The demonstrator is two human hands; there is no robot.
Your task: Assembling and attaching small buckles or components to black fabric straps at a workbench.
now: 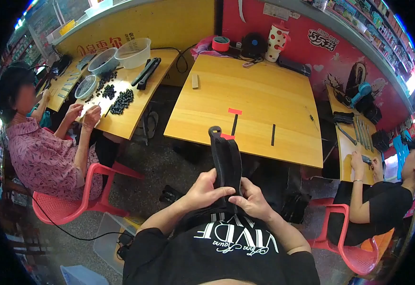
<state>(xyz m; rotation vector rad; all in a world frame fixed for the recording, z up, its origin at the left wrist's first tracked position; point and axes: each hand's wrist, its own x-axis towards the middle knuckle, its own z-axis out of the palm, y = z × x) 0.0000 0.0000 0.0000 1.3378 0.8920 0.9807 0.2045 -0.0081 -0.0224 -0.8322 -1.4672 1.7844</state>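
Note:
Between my two hands a stack of long, flat black pieces (227,159) is held up over my lap, in front of the table's near edge. One piece on its left side reaches higher and ends in a rounded tip. My left hand (206,191) grips the lower left of the stack, thumb across its front. My right hand (254,202) closes around the lower right side, its thumb near the bottom end. The exact kind of these pieces does not show. Behind the stack lies the yellow wooden table (255,95), with red and black tape marks on it.
On the table are a small tan block (195,81), a thin screwdriver-like tool (311,117), a roll of tape (221,43) and a spotted tumbler (278,42). At left, a seated person handles small black parts (121,102) beside clear tubs (134,52). Another works at right, on a red chair (347,237).

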